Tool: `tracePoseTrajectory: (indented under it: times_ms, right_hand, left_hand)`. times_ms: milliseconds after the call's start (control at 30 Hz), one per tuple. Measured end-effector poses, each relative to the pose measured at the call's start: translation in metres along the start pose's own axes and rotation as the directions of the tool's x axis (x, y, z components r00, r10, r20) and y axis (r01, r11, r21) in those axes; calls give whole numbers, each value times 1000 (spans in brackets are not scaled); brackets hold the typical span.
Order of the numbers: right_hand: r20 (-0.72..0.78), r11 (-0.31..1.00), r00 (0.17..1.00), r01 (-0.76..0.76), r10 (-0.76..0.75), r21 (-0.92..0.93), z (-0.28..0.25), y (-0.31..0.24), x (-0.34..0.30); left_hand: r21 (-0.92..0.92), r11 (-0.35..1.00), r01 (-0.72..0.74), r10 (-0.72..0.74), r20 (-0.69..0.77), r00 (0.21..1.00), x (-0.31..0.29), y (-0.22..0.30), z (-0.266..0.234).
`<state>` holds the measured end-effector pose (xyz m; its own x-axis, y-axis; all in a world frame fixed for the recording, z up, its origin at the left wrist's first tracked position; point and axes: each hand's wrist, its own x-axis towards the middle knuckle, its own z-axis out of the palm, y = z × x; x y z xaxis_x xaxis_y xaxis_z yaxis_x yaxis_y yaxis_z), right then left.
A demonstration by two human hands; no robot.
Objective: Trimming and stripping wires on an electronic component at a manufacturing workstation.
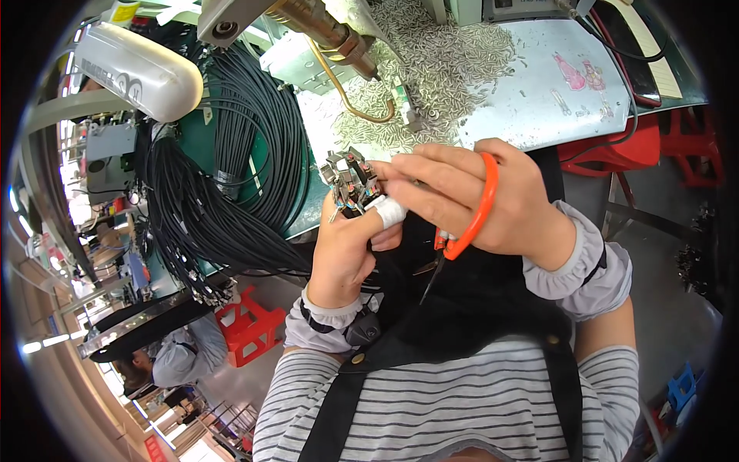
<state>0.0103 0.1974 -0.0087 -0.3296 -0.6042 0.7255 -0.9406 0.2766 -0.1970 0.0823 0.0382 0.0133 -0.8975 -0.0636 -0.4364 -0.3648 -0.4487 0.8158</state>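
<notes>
A cluster of small silvery metal connectors point(352, 175) with short coloured wires stands bunched in the left hand point(342, 250). Orange-handled scissors point(490, 192) hang from the right hand point(517, 208), their dark tip pointing downward.

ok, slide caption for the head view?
Left hand holds wired metal connectors, right hand an orange-handled tool, by a pale worktop strewn with small metal pieces.

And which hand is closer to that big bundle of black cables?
The left hand. It is just to the right of the black cables; the right hand is farther right, beyond the left.
</notes>
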Motion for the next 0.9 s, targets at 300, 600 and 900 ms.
tracePoseTrajectory:
  times_ms: [300,600,900]
  right_hand:
    - [-57,948,969,-222,241,229,7,-2,-12]
    - [123,418,700,-548,704,725,18,-24,-12]
    - [410,149,538,-720,736,677,0,-26,-15]
  left_hand:
    - [-84,994,66,-62,50,997,4,-2,1]
    - [468,772,-431,496,-20,868,4,-19,11]
    - [197,945,-262,286,-105,952,-4,-11,7]
